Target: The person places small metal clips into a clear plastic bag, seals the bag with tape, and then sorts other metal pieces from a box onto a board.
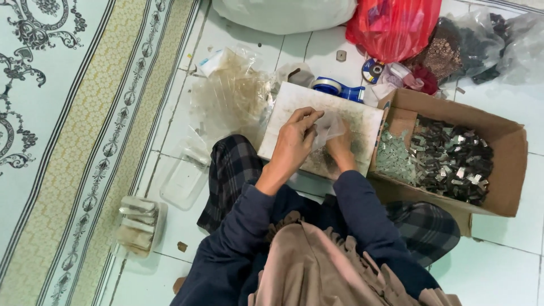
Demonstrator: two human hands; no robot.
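**Two hands working a small clear bag over a worn white board**

A person is sitting on a tiled floor, looking down at their own hands. The left hand (294, 141) is pinching the top edge of a small clear plastic bag (328, 127), fingers closed on it. The right hand (341, 150) is lying partly behind the bag; it seems to be gripping the lower part, though the plastic is blurring it. Both are hovering over a stained white board (362, 122) resting on the lap. A cardboard box (504, 170) of small dark and silvery pieces is sitting just beside the board. A blue tape dispenser (338, 88) and crumpled plastic bags (232, 93) are lying beyond.
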